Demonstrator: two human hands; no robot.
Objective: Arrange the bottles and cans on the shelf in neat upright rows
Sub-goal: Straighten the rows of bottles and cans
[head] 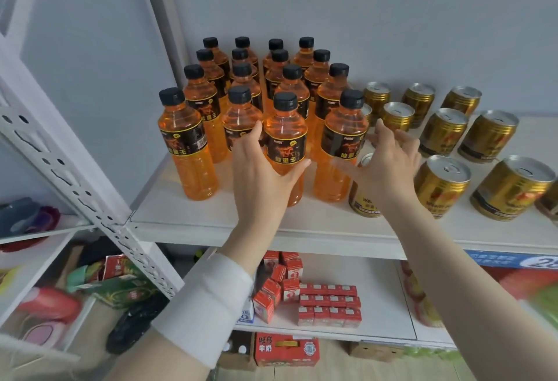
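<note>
Starting at the left, I see the slanted perforated upright (69, 166) boxing in that end of the shelf (187, 217). The front-left bottle (187, 145) stands near it, so there is little slack that way. The orange bottles (241, 78) stand upright in four files running back to the wall.

My left hand (265, 172) wraps the front bottle (285, 145) of the third file at its label, fingers (256, 128) slipped into the gap beside its neighbour and thumb across the front. I judge the step to be squaring this bottle with the front row. I would slide it on its base with small nudges rather than lift it, so it knocks neither neighbour.

Next comes the right-front bottle (344, 148), then my right hand (389, 160), spread wide and holding nothing. It is blurred, and I cannot tell whether its fingertips touch that bottle. Under it a gold can (360, 199) stands just beside the bottle.

The other cans (444, 129) sit loosely spaced to the right with bare shelf between them. A free strip runs along the front lip, where a careless pull could tip something off.
</note>
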